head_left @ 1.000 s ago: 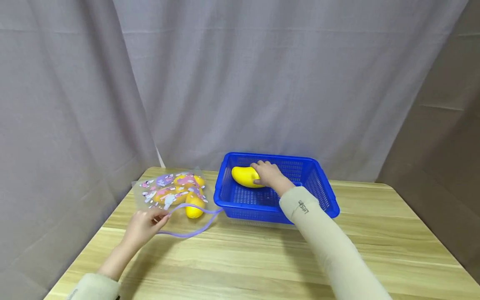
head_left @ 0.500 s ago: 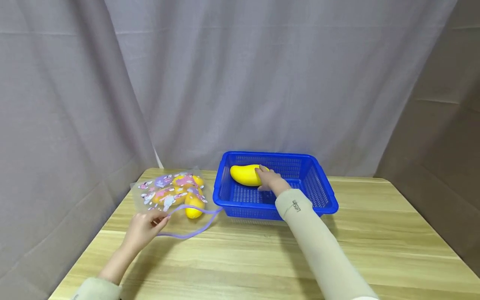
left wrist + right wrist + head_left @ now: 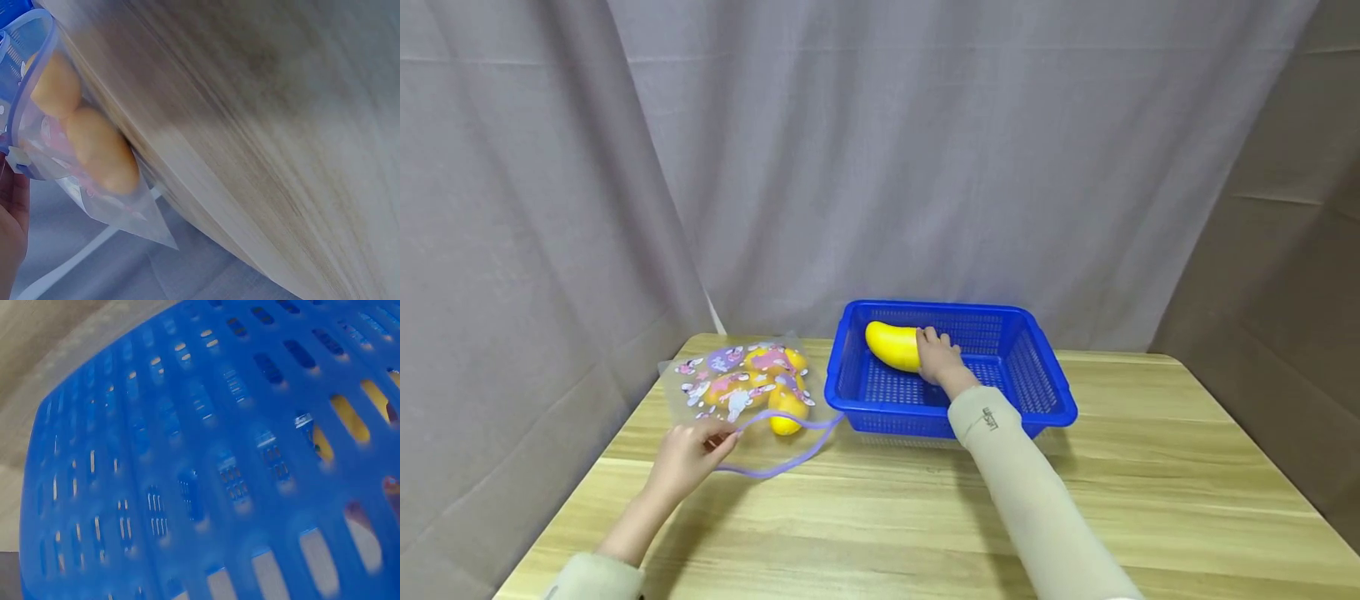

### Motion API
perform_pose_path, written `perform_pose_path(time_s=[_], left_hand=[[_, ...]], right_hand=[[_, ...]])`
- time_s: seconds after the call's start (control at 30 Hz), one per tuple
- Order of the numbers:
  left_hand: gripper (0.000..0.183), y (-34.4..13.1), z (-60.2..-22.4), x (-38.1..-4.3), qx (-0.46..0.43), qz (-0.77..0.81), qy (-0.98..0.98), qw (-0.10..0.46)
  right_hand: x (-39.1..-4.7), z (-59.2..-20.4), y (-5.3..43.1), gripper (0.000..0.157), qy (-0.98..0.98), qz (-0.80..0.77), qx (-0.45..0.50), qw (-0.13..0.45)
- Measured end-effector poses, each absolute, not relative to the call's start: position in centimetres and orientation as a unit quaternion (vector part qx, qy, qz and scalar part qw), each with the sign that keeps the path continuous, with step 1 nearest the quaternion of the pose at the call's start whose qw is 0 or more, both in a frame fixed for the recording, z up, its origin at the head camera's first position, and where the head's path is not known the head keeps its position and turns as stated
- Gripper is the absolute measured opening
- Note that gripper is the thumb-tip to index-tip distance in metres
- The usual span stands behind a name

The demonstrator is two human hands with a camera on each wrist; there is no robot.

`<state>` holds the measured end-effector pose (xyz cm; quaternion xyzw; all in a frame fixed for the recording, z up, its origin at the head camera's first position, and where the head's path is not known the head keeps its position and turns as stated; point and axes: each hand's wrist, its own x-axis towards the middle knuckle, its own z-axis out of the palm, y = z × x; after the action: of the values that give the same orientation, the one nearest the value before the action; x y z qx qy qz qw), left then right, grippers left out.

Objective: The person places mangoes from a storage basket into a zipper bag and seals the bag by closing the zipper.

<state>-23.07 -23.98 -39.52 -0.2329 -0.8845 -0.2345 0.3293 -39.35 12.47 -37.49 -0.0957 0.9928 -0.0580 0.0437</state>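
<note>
My left hand [image 3: 688, 458] pinches the purple zip edge [image 3: 767, 475] of a clear printed zip bag [image 3: 700, 390], holding its mouth spread. Several yellow mangoes [image 3: 786, 417] lie inside the bag. In the left wrist view a white zip slider [image 3: 20, 157] sits right by the fingers of my left hand [image 3: 12, 231]. Inside the blue basket [image 3: 895, 410], my right hand [image 3: 938, 357] grips the right end of a yellow mango [image 3: 892, 346], whose left end points up a little. The right wrist view looks through the slotted basket wall [image 3: 178, 440], with bits of the mango [image 3: 350, 417] showing.
The basket stands at the back middle of the wooden table [image 3: 880, 517], right beside the bag's mouth. A grey curtain [image 3: 910, 167] hangs behind and along the left. A brownish cloth [image 3: 1270, 250] closes the right side.
My right hand drew back off the mango to the right with fingers spread, then took hold of its right end. The mango has tilted, left end upward. The left hand stays at the bag's edge.
</note>
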Motion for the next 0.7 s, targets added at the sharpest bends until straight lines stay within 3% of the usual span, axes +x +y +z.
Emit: perform_pose_path(time_s=[0.33,0.53,0.7], left_hand=[[0.012,-24.15,-39.65,-23.22,-0.232,-0.236,-0.888,0.32],[0.011,-24.14,-39.71,-23.25,-0.229,-0.232,-0.891,0.317],[0.011,-24.09,-39.59,-23.26,-0.233,-0.233,-0.89,0.316]], right_hand=[[-39.51,-38.02,12.01,0.051,0.986,-0.147,-0.058,0.056],[-39.27,-37.57,11.78,0.036,0.986,-0.151,-0.068,0.006],[-39.26,-37.49,11.6,0.054,0.989,-0.12,-0.08,-0.022]])
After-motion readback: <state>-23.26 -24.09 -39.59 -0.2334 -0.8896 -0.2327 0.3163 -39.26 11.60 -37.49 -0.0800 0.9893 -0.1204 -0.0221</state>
